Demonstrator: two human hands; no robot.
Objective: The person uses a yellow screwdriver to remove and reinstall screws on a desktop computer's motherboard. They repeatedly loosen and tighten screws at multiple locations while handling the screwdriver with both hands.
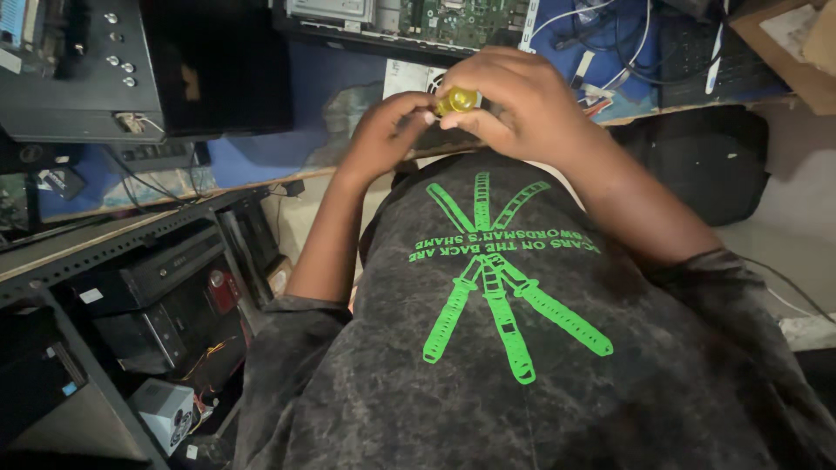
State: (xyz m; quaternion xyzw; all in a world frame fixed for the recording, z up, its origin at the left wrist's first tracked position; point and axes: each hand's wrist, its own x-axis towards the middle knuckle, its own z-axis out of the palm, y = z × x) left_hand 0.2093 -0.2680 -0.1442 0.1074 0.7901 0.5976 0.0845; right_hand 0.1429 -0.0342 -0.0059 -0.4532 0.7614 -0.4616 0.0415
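Both of my hands meet in front of my chest, just above the table edge. My right hand (514, 104) is curled around a small yellow translucent handle (456, 100), likely the grip of a screwdriver; its shaft is hidden. My left hand (387, 130) pinches at the same object from the left side, fingertips touching it. My dark grey shirt with a green print (496, 278) fills the lower half of the view.
A green circuit board (453, 17) in an open case lies on the blue table (261, 148) beyond my hands, with white and black cables (627, 43) to its right. A black device (78, 70) sits at far left. A metal rack (131, 287) of old electronics stands at the left. A black bag (705, 165) is at the right.
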